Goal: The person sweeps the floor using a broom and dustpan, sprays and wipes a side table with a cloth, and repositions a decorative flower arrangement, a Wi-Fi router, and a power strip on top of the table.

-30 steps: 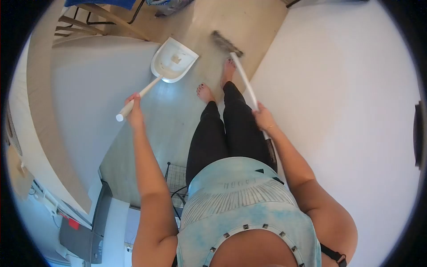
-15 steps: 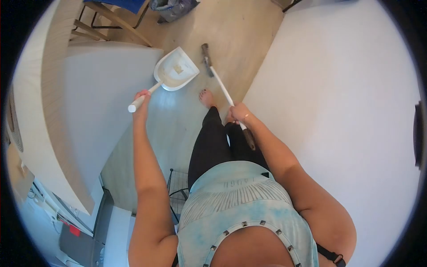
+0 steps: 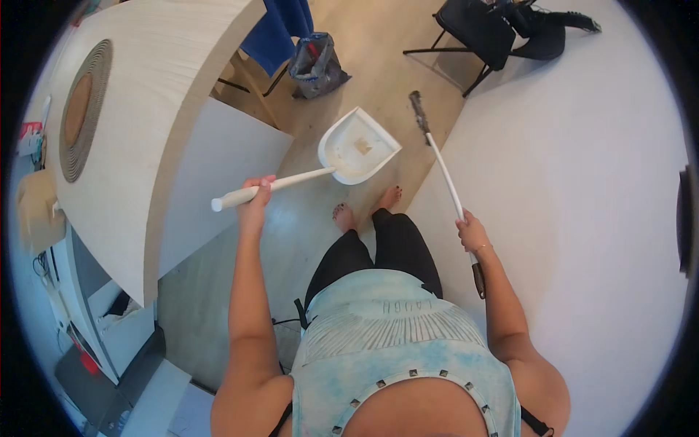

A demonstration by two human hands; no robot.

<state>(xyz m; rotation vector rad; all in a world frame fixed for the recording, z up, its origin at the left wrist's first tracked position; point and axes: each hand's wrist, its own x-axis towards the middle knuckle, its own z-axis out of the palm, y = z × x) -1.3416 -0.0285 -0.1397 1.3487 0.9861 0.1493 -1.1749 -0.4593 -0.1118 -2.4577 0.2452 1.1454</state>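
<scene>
My left hand (image 3: pixel 257 191) is wrapped around the long pale handle of a white dustpan (image 3: pixel 342 149). The pan is in front of my feet, its open edge turned to the upper right, with a small tan patch inside it. In my right hand (image 3: pixel 474 231) is the white shaft of a broom (image 3: pixel 446 173), gripped above its dark end grip. The broom's narrow brown, dusty head points away from me, right of the dustpan and apart from it. Whether the pan touches the floor I cannot tell.
A light wooden counter (image 3: pixel 175 87) with a round woven mat (image 3: pixel 86 109) is on the left. Ahead stand a grey plastic bag (image 3: pixel 318 73) by a blue-draped chair and a black folding chair (image 3: pixel 477 33). A white wall (image 3: pixel 582 218) runs along the right.
The broom has moved to the right, away from the dustpan. The dustpan has also shifted right in view. The view has turned, bringing the black chair and more of the counter into sight.
</scene>
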